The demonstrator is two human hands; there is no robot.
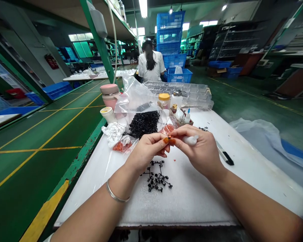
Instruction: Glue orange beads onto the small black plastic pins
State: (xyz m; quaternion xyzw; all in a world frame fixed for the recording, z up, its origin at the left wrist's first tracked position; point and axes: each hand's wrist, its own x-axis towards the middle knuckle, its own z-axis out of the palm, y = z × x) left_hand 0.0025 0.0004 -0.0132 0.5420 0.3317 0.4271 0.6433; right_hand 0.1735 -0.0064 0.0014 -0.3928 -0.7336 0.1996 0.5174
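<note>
Over the middle of the table, my left hand (148, 148) and my right hand (204, 148) meet at the fingertips. My left thumb and forefinger pinch a small black part (169, 137). A touch of orange shows beside it at my right fingertips, too small to make out. A small white squeeze bottle (191, 139) is tucked in my right hand, its end sticking out below the forefinger. Just below my hands, several black plastic pieces on thin stems (158, 181) lie on the white tabletop (192, 208).
Behind my hands lies a clear bag with a heap of black parts (144, 123), beside bags of orange bits (122, 146). Jars, a pink container (109, 94), crumpled tissue (113, 131) and a clear compartment tray (181, 90) stand farther back. A black-ended blade-like tool (227, 157) lies right. Another person (151, 65) sits beyond.
</note>
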